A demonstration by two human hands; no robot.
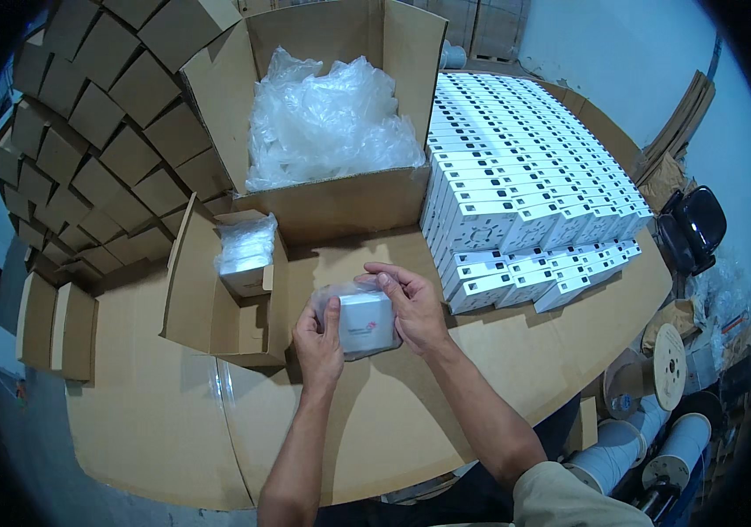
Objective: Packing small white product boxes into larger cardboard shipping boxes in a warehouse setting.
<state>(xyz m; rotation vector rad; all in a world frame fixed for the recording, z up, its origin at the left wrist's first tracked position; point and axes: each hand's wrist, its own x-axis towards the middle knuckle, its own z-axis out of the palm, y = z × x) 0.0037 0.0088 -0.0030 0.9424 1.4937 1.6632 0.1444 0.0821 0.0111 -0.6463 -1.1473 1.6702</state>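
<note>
Both my hands hold a small white box (pixel 367 322) wrapped in a clear plastic bag, just above the cardboard-covered table (pixel 156 413). My left hand (pixel 318 341) grips its left side. My right hand (pixel 411 303) curls over its top and right side. Left of my hands lies an open brown carton (pixel 204 303) on its side, with one bagged white box (pixel 246 255) inside. A large block of stacked white boxes (pixel 525 189) stands to the right.
A big open carton (pixel 340 206) full of clear plastic bags (pixel 327 123) stands behind. Many closed brown cartons (pixel 99 123) pile up at the left. Spools (pixel 657 369) and a black chair (pixel 692 224) are at the right.
</note>
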